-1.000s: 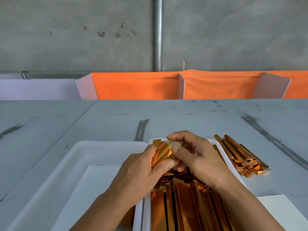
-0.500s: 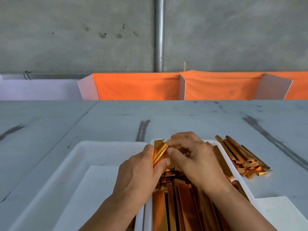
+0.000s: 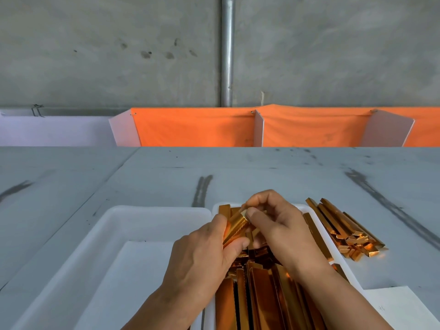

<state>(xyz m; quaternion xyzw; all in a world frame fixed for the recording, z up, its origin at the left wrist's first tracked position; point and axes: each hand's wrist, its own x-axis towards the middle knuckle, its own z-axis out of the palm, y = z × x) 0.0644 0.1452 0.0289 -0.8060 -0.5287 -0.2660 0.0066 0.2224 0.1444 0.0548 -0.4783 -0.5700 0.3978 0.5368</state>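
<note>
Starting left: passing the white tray [image 3: 71,258] lined with a white sheet [image 3: 142,282], parked close and looking handy for finished work. Gripping the gold strip [image 3: 235,228] now in the left hand [image 3: 202,258], thumb and fingers curled round its near end, bracing it just above the stock tray [image 3: 346,270]. Pinching the strip's far tip with the right hand [image 3: 281,234], thumb against forefinger, apparently folding an end flap, though hard telling behind the knuckles. Working directly over the flat gold blanks [image 3: 262,294], saving reach. Ending right at the folded pieces [image 3: 345,229], lying heaped on the table [image 3: 142,177] just beside that tray, being kept apart from unfolded stock.
</note>
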